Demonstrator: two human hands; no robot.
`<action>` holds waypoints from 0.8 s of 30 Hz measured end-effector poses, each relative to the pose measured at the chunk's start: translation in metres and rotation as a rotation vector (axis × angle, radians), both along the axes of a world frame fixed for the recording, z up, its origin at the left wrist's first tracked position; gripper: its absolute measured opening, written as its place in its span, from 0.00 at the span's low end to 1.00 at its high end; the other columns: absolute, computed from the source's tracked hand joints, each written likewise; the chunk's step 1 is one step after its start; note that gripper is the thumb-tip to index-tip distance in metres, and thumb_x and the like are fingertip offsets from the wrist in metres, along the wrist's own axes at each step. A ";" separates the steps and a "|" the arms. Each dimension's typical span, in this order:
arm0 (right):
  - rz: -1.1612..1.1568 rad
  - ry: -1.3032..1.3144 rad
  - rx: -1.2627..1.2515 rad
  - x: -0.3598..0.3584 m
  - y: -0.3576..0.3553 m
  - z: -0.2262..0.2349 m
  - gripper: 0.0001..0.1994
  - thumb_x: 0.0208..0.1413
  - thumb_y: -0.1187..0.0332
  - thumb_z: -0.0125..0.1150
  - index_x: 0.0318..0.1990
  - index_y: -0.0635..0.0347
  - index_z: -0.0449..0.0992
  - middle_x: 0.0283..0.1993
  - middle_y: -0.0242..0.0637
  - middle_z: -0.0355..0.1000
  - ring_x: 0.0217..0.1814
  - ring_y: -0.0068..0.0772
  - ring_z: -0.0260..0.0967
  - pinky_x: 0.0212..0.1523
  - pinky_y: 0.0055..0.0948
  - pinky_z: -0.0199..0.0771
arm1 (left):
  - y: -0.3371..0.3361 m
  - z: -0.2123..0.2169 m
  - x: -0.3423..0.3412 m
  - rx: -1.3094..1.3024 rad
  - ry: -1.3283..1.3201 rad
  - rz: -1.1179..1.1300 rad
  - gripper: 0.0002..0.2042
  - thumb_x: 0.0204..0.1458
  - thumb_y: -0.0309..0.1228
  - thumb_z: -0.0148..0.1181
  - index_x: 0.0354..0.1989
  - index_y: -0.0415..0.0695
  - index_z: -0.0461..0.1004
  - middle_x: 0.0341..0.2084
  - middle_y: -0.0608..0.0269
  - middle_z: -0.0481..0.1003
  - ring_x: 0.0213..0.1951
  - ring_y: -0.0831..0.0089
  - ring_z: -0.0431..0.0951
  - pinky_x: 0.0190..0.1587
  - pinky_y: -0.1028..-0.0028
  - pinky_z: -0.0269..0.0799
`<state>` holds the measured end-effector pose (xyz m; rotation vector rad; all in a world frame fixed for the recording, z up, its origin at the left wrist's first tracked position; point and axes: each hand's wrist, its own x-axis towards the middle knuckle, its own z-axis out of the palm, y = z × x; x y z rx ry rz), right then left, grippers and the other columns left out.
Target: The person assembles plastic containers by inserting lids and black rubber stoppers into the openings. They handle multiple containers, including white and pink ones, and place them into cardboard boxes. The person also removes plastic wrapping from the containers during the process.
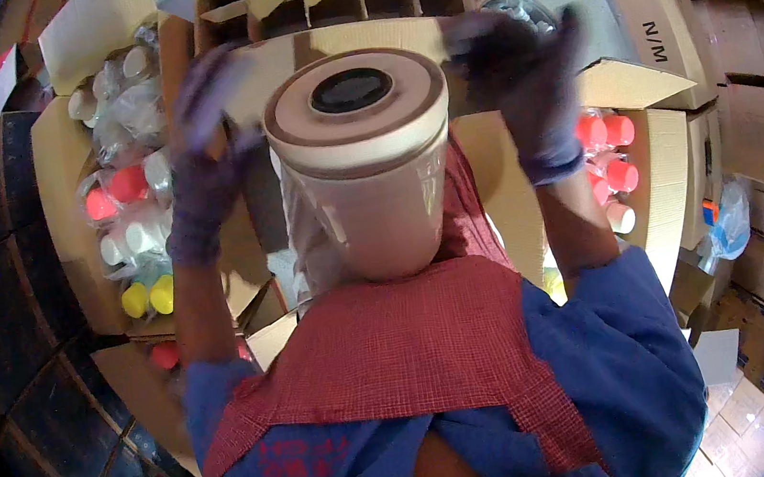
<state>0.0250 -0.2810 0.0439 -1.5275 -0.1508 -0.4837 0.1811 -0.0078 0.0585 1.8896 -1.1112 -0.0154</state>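
Canister (378, 205) (pinkish, lidded): stood roughly upright between left hand (204, 177) and right hand (531, 84), about equally near; spread wide both sides, held nothing.

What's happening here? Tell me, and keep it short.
A person in a red apron has both gloved hands raised around a large pale pink container: left hand on one side, right hand on the other. Both are blurred, so contact is unclear. The container stands slightly tilted before the apron. Beyond is a divided cardboard box; bagged, colour-capped items fill boxes either side.
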 end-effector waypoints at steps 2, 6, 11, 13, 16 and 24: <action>0.267 -0.087 0.293 0.007 -0.010 -0.003 0.30 0.67 0.52 0.31 0.62 0.72 0.58 0.55 0.56 0.67 0.55 0.54 0.67 0.61 0.45 0.62 | -0.005 0.010 -0.009 -0.047 -0.043 -0.046 0.21 0.46 0.36 0.62 0.50 0.46 0.75 0.54 0.55 0.70 0.59 0.57 0.67 0.64 0.56 0.56; -0.132 0.054 -0.223 0.009 0.015 -0.015 0.28 0.67 0.51 0.33 0.57 0.70 0.64 0.47 0.52 0.71 0.54 0.45 0.69 0.59 0.41 0.66 | -0.018 0.023 -0.013 0.007 -0.292 -0.298 0.18 0.49 0.32 0.59 0.51 0.46 0.74 0.53 0.54 0.70 0.58 0.59 0.68 0.63 0.58 0.57; -0.303 -0.059 0.185 0.018 0.034 -0.043 0.24 0.67 0.57 0.33 0.49 0.69 0.72 0.44 0.49 0.75 0.51 0.41 0.71 0.62 0.39 0.62 | -0.023 0.049 -0.046 0.277 -0.049 -0.315 0.15 0.52 0.31 0.56 0.48 0.43 0.76 0.49 0.53 0.73 0.58 0.57 0.68 0.63 0.58 0.57; -0.287 -0.066 -0.140 0.010 0.017 -0.031 0.30 0.65 0.50 0.29 0.51 0.68 0.72 0.46 0.49 0.75 0.50 0.41 0.72 0.61 0.38 0.63 | -0.020 0.057 -0.040 0.176 -0.292 -0.435 0.14 0.54 0.29 0.53 0.48 0.42 0.75 0.50 0.51 0.73 0.58 0.56 0.68 0.63 0.59 0.58; 0.455 -0.066 0.680 0.004 -0.025 -0.005 0.44 0.61 0.34 0.18 0.51 0.66 0.73 0.44 0.45 0.76 0.49 0.40 0.72 0.57 0.34 0.66 | 0.013 0.009 -0.004 0.035 0.084 0.079 0.16 0.50 0.31 0.56 0.48 0.45 0.76 0.49 0.58 0.74 0.58 0.54 0.67 0.64 0.56 0.55; 0.026 0.215 0.380 0.009 0.014 0.012 0.33 0.67 0.46 0.25 0.56 0.70 0.65 0.41 0.49 0.77 0.46 0.42 0.74 0.56 0.33 0.68 | 0.013 0.006 -0.018 -0.107 0.154 0.100 0.15 0.48 0.29 0.55 0.46 0.41 0.74 0.51 0.56 0.72 0.58 0.54 0.67 0.64 0.57 0.56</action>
